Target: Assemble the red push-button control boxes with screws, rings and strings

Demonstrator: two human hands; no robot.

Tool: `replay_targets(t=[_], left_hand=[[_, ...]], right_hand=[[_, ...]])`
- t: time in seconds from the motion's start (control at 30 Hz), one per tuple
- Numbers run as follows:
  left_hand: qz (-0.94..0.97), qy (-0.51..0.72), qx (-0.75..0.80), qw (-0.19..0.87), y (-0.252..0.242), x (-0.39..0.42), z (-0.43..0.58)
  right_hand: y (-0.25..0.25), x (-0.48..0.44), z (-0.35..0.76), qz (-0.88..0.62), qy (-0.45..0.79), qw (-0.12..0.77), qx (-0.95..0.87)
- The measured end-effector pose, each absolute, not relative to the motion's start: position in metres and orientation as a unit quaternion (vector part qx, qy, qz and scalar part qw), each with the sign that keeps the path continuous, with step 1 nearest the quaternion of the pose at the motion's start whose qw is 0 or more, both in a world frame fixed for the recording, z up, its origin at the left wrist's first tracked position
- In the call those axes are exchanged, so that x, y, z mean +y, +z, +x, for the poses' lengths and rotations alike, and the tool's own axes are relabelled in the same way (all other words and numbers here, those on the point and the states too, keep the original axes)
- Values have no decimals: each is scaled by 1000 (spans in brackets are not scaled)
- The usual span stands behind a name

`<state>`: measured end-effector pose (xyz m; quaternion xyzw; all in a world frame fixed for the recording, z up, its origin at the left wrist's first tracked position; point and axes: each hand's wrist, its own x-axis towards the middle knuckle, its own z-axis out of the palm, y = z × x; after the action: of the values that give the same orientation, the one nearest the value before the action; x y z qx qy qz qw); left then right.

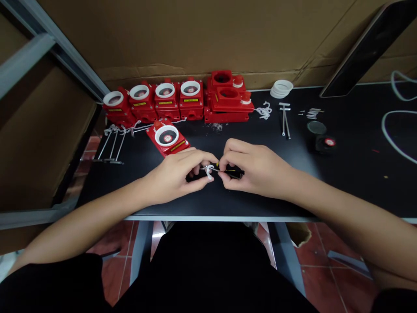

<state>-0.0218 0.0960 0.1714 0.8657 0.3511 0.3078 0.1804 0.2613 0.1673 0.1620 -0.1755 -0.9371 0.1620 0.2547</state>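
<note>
Near the table's front edge, my left hand (187, 171) is closed in a pinch on a short looped white cord (210, 173); a thin metal piece runs beside it. Close to its fingertips, my right hand (257, 167) is curled around a slim tool with a black and yellow handle (235, 174). The tool's thin metal tip points at the cord, and its exact kind is partly hidden by the fingers. Just beyond my left hand lies a red box with a white ring and round window (167, 135), tilted on the black table (270, 204).
Several red boxes with white rings (164, 102) line the back, beside stacked red housings (228, 98). Metal T-shaped rods (284, 121), white rings (281, 88), a clear disc (316, 127) and a small black part (325, 143) lie rightward. More rods (112, 145) lie left.
</note>
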Motion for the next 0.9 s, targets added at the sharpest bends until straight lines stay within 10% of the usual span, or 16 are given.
replay_targets(t=[0.9], left_hand=[[836, 368, 381, 142, 165, 96, -22]], right_hand=[[149, 166, 243, -131, 221, 389, -885]])
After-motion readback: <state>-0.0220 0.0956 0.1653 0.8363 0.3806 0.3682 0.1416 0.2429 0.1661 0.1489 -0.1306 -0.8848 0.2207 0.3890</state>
